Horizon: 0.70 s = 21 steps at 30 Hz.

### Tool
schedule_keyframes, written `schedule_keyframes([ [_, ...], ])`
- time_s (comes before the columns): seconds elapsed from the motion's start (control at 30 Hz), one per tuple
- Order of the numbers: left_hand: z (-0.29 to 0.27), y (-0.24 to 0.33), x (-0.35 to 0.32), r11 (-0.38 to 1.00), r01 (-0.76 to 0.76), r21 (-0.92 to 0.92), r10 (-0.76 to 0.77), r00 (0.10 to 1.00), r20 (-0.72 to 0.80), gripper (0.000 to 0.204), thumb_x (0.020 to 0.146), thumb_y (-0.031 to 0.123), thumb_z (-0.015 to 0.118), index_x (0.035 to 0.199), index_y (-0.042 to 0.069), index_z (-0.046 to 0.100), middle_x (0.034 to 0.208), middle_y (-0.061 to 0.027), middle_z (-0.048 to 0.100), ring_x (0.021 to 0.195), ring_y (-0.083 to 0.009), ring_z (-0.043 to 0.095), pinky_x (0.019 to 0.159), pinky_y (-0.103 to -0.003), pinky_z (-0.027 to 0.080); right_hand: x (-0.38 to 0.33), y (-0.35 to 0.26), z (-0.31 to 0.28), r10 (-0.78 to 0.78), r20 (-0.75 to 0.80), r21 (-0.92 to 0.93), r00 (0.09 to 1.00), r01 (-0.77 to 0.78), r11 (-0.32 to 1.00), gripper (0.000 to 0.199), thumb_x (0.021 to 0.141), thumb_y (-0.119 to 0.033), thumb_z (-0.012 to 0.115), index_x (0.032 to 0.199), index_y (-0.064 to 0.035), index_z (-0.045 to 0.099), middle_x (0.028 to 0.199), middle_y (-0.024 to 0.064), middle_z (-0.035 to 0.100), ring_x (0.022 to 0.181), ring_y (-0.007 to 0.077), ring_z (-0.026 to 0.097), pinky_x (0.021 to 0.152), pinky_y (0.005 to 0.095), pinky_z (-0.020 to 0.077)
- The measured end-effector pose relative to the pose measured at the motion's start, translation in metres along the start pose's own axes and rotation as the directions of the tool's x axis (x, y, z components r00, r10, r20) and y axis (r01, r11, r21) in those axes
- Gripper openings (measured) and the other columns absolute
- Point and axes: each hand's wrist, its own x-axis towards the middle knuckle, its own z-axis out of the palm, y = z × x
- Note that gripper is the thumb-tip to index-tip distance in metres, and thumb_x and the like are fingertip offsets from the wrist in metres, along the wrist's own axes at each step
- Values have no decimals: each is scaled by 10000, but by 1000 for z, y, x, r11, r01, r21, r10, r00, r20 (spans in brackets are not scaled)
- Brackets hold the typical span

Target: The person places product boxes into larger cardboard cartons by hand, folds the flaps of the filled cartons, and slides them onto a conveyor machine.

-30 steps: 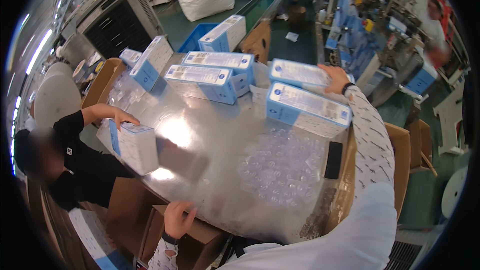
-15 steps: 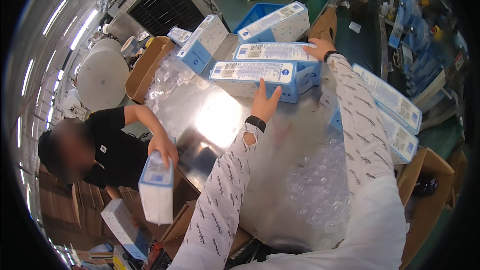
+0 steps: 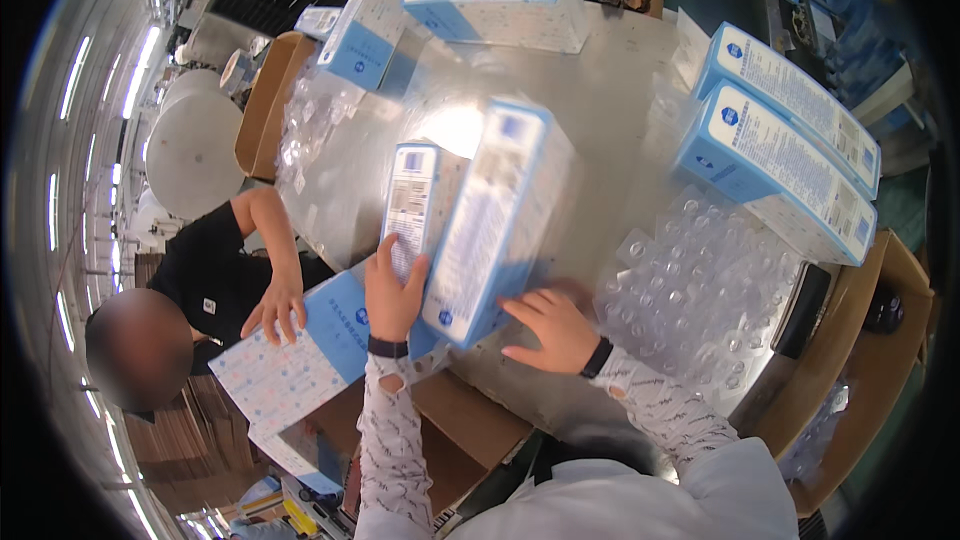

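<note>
Two long blue-and-white cartons stand side by side in front of me on the metal table. My left hand grips the near end of the left carton, its fingers and thumb spanning the narrow labelled top. The right carton is tilted and smeared by motion. Against that carton's near right side rest the fingertips of my right hand, fingers stretched and apart. Left of my left wrist, a co-worker's hand lies on another blue-and-white carton.
Two cartons lie at the right beside clear plastic trays. More cartons stand along the far edge. An open cardboard box is at the right, another near me. Clear plastic pieces lie far left.
Both my hands have come back toward me, with the two cartons turned and brought nearer. The co-worker's carton has swung up beside my left wrist. My view has shifted.
</note>
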Motion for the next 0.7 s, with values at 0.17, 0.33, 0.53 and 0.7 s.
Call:
schedule_keyframes([
  [0.17,11,11,30,963,-72,259,60,997,55,866,645,300,782,1393,144,376,1028,-230,518,1001,-377,523,871,-402,442,-3,-25,2,-119,-26,-217,993,110,970,229,707,-214,663,875,-73,601,894,97,560,891,294,521,754,425,427],
  [0.33,-56,-1,40,955,-228,-191,188,960,-207,917,605,163,793,1404,124,343,1079,-174,535,996,-316,561,880,-354,459,25,-69,-30,-120,307,-330,944,224,917,342,677,-214,698,974,-78,595,1026,121,556,1011,310,498,827,446,408],
  [0.53,-203,22,-21,579,-243,-778,108,969,-222,901,654,12,740,1420,60,270,1184,-145,541,1063,-229,557,914,-327,446,98,-87,1,219,546,-779,808,395,486,853,534,-291,784,1321,-295,453,1344,150,422,1276,364,349,993,643,210],
  [0.7,-271,30,-134,445,-384,-809,127,921,-367,996,624,-7,758,1445,40,196,1184,-120,550,1067,-209,552,941,-318,412,96,-111,-2,-134,700,-513,702,624,590,854,618,-153,722,1388,-251,367,1061,126,540,976,312,524,902,433,368],
])
